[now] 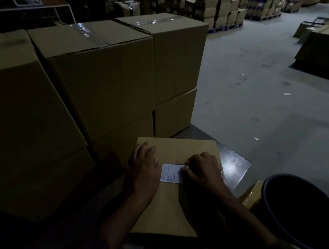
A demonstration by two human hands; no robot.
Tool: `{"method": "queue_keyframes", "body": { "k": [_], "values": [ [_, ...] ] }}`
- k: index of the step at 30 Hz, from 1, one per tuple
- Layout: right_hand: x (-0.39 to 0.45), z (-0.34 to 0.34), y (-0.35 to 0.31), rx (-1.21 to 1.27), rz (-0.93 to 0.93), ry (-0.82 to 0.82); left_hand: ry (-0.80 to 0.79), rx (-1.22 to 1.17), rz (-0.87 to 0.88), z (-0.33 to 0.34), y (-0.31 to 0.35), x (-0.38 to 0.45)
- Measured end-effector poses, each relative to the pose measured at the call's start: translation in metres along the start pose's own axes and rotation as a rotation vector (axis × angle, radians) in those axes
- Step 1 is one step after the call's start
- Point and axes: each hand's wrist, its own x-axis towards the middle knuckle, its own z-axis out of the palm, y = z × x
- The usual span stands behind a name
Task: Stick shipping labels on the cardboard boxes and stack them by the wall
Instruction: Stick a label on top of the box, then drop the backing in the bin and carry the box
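White paper, the shipping label (171, 173) lies flat on the top of a low cardboard box (171, 207), near the middle seam of its flaps. Rows of small dark print run down the label, too fine and dim to read. The right hand (202, 170) is curled, its fingertips pressing the label's right edge; it grips nothing. The left hand (144, 168) lies open and flat on the box just left of the label, fingers spread toward the far edge.

Behind the box and to its left stand tall stacked boxes (105, 76), their tops sealed with clear shiny tape; no writing shows on them. To the right of the box a dark round bin (298, 213) stands beside it, and a glossy sheet (232, 167) lies on the grey floor (258, 91) just past its right corner. Far behind, pallets of cartons (230, 13) line the aisle.
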Motion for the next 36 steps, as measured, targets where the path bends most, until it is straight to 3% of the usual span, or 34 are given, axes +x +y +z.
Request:
{"method": "queue_keyframes", "body": {
  "k": [6, 9, 13, 16, 19, 23, 27, 30, 36],
  "values": [
    [0.0, -0.008, 0.001, 0.361, -0.084, 0.008, 0.052, -0.116, 0.015, 0.007, -0.01, 0.005],
    [-0.008, -0.009, -0.002, 0.678, -0.119, -0.069, 0.087, -0.272, -0.007, 0.008, -0.014, 0.007],
    [-0.019, -0.018, 0.011, 1.098, -0.043, -0.154, 0.062, -0.298, -0.088, 0.001, -0.009, 0.007],
    [-0.026, -0.023, 0.016, 1.238, 0.069, -0.104, 0.067, -0.298, -0.087, -0.002, -0.006, 0.004],
    [-0.034, -0.026, 0.014, 1.233, 0.198, 0.004, 0.071, -0.274, -0.065, 0.0, -0.005, 0.004],
    [-0.048, -0.033, 0.018, 0.999, 0.226, 0.166, 0.112, -0.09, 0.011, -0.001, -0.005, 0.004],
    [-0.073, -0.038, 0.035, 1.022, 0.296, 0.294, 0.12, -0.013, 0.038, -0.003, 0.006, 0.006],
    [-0.091, -0.05, 0.054, 1.047, 0.36, 0.409, 0.045, -0.11, 0.129, -0.004, 0.054, -0.01],
    [-0.125, -0.076, 0.128, 0.993, 0.582, 0.625, -0.251, -0.371, 0.529, 0.031, 0.182, -0.063]
  ]
}}
